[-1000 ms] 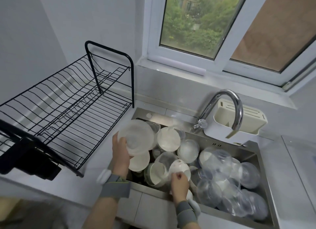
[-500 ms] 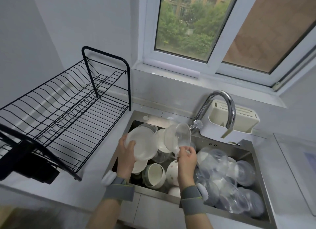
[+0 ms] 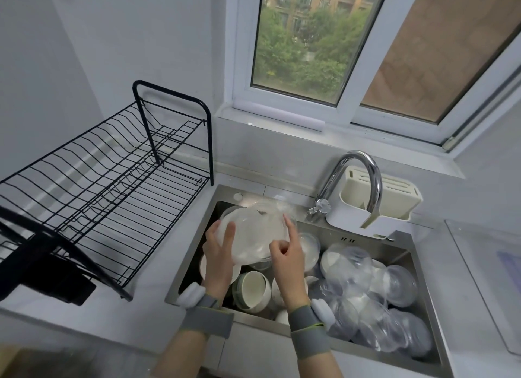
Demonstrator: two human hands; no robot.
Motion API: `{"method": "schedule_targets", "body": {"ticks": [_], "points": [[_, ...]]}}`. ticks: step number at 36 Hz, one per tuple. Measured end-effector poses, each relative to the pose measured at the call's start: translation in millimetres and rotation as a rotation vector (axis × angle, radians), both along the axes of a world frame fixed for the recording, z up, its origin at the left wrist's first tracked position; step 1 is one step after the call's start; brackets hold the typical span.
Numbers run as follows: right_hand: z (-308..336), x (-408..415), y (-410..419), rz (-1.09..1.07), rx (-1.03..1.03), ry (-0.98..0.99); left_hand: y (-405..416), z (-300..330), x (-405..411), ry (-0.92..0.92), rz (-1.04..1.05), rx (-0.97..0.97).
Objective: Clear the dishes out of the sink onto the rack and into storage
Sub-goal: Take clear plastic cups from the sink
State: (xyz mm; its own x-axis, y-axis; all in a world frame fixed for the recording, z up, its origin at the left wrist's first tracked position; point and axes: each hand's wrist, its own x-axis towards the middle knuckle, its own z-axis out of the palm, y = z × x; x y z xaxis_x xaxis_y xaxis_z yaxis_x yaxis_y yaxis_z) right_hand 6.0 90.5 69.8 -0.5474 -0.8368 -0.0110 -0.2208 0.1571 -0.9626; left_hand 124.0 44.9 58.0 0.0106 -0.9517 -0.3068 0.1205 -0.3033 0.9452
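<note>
Over the left part of the steel sink (image 3: 417, 267) my left hand (image 3: 218, 250) grips the left edge of a white plate (image 3: 253, 236), held tilted. A clear glass bowl (image 3: 275, 210) lies against the plate's far side, blurred. My right hand (image 3: 287, 253) is at the plate's right edge, index finger up along the rim and the other fingers curled at the lower edge. Below the plate the sink holds several white bowls (image 3: 252, 290) and, on the right, a heap of clear plastic bowls (image 3: 375, 307). The black wire dish rack (image 3: 93, 186) stands empty on the counter to the left.
A chrome tap (image 3: 358, 169) arches over the sink's back edge, beside a cream utensil holder (image 3: 377, 205). A window sill runs along the wall behind. Grey counter (image 3: 479, 279) lies right of the sink, and the rack's black tray (image 3: 50, 281) juts out at the front left.
My right hand lifted a clear bowl out of the sink and brought it left against the plate. My left hand kept the plate and raised it slightly. The camera view has tilted.
</note>
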Motion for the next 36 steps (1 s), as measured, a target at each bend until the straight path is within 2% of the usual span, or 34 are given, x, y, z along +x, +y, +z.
{"method": "schedule_targets", "body": {"ticks": [3, 7, 14, 18, 26, 33, 36], "points": [[2, 4, 2, 0.034, 0.066, 0.233, 5, 4, -3, 0.052, -0.041, -0.015], [6, 5, -2, 0.042, 0.267, 0.551, 8, 7, -4, 0.056, -0.1, -0.022], [2, 1, -11, 0.177, 0.387, 0.684, 10, 1, -1, 0.014, -0.034, 0.06], [-7, 5, -12, 0.23, 0.37, 0.623, 8, -7, 3, -0.013, 0.032, 0.072], [-21, 5, -14, 0.413, 0.256, 0.303, 5, -21, 11, -0.025, 0.15, 0.117], [-47, 1, -15, 0.325, 0.325, 0.066, -5, -24, 22, -0.006, 0.275, 0.097], [-55, -6, -18, 0.287, 0.418, 0.126, -14, -23, 27, 0.027, 0.384, 0.124]]}}
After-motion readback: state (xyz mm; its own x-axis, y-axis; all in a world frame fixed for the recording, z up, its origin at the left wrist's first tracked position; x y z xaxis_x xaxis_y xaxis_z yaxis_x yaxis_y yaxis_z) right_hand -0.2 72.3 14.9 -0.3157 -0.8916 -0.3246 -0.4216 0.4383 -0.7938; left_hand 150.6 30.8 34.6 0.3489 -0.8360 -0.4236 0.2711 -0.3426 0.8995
